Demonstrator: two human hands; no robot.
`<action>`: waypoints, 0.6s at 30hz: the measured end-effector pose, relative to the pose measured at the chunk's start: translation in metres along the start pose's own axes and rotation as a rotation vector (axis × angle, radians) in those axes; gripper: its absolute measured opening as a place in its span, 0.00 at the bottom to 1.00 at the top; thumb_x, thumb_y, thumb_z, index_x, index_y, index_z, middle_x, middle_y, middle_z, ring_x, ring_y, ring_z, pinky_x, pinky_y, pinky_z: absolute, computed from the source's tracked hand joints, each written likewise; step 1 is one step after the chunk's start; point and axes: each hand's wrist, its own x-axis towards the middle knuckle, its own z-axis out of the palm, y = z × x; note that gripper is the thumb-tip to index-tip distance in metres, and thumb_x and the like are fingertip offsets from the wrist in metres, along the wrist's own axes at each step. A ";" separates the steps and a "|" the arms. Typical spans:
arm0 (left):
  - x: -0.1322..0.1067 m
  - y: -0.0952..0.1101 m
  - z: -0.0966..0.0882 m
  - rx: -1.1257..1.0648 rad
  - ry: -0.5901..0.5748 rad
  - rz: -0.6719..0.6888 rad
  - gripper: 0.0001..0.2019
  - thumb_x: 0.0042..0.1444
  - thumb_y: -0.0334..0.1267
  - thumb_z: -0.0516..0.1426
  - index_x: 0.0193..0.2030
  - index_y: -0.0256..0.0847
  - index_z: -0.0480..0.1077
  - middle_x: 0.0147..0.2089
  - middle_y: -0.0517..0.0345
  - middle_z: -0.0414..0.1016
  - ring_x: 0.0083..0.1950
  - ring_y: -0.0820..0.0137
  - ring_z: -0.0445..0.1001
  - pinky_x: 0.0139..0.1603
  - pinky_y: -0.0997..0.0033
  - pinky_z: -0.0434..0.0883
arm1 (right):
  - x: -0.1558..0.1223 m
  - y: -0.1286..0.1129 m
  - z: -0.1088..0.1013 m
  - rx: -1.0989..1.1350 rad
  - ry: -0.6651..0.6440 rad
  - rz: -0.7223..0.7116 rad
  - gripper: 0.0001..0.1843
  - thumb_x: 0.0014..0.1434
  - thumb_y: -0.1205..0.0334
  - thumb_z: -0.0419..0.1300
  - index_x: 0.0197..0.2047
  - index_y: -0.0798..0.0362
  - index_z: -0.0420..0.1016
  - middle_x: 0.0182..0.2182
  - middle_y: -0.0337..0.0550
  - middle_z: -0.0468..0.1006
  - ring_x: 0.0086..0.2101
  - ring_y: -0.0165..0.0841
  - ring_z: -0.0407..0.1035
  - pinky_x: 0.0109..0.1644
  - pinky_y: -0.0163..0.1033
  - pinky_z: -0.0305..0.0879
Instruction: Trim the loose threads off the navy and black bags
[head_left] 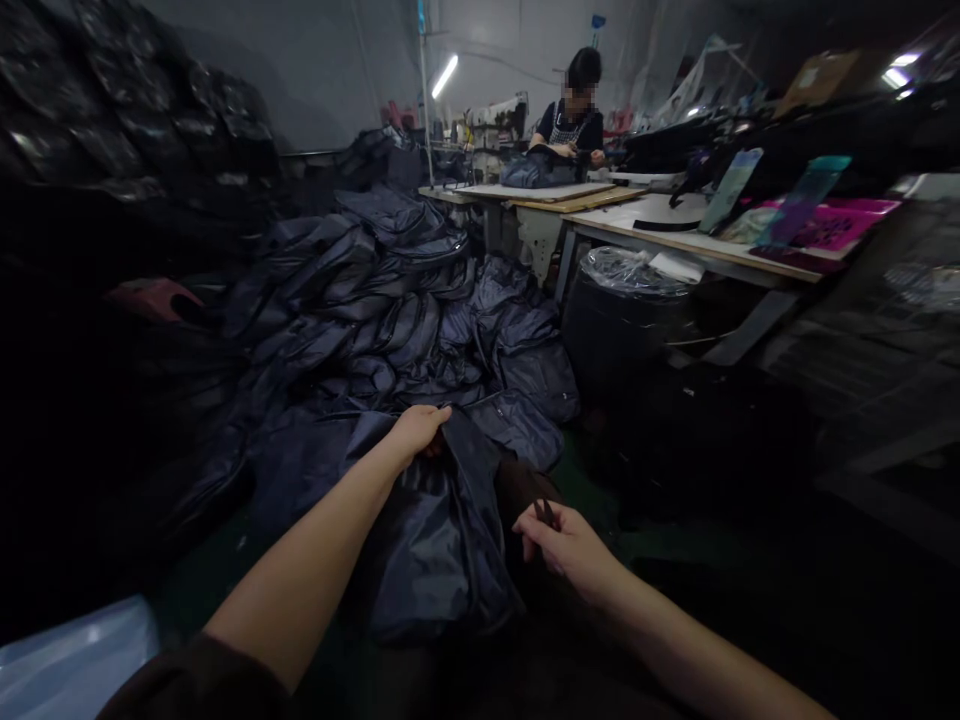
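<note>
Nylon piece [435, 550], navy, soft, light and likely slippery, lies at six o'clock, best taken by its top edge. Left hand [416, 435] closed on that edge; right hand [566, 548] pinching black snips [547, 514]. Matching pile [375, 320] at twelve o'clock.

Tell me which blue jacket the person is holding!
The navy nylon jacket right in front of the person, gripped at its top by the left hand. The other jackets lie heaped farther off.
</note>
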 end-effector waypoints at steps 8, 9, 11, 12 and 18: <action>-0.049 0.021 0.003 -0.209 0.094 0.187 0.17 0.54 0.51 0.53 0.25 0.40 0.68 0.25 0.57 0.73 0.28 0.70 0.72 0.29 0.73 0.67 | -0.011 -0.003 0.018 0.010 -0.039 -0.128 0.18 0.44 0.57 0.68 0.36 0.54 0.69 0.27 0.34 0.69 0.29 0.27 0.61 0.34 0.32 0.57; -0.066 0.025 0.000 -0.228 0.106 0.220 0.16 0.53 0.50 0.54 0.26 0.40 0.69 0.29 0.55 0.75 0.31 0.69 0.73 0.32 0.72 0.68 | -0.010 -0.001 0.018 0.048 -0.010 -0.098 0.18 0.43 0.58 0.68 0.36 0.54 0.69 0.27 0.33 0.68 0.28 0.27 0.61 0.34 0.32 0.57; -0.106 0.026 -0.010 -0.248 0.111 0.278 0.15 0.54 0.49 0.53 0.29 0.40 0.71 0.32 0.54 0.76 0.35 0.67 0.74 0.37 0.70 0.69 | -0.008 0.005 0.015 0.165 0.037 0.015 0.16 0.44 0.58 0.66 0.36 0.54 0.69 0.23 0.32 0.67 0.24 0.25 0.60 0.30 0.32 0.56; -0.129 0.024 -0.014 -0.252 0.101 0.305 0.15 0.55 0.49 0.53 0.29 0.40 0.72 0.31 0.54 0.76 0.35 0.66 0.74 0.38 0.69 0.69 | -0.007 0.009 0.012 0.235 0.050 0.073 0.15 0.44 0.58 0.66 0.35 0.54 0.69 0.21 0.31 0.66 0.22 0.25 0.58 0.27 0.31 0.54; -0.233 -0.031 0.002 -0.169 -0.488 0.119 0.17 0.56 0.51 0.52 0.33 0.43 0.76 0.32 0.53 0.79 0.34 0.61 0.76 0.37 0.66 0.71 | -0.015 0.031 -0.013 0.406 0.124 0.106 0.16 0.43 0.59 0.65 0.36 0.55 0.70 0.17 0.28 0.61 0.16 0.21 0.49 0.20 0.29 0.42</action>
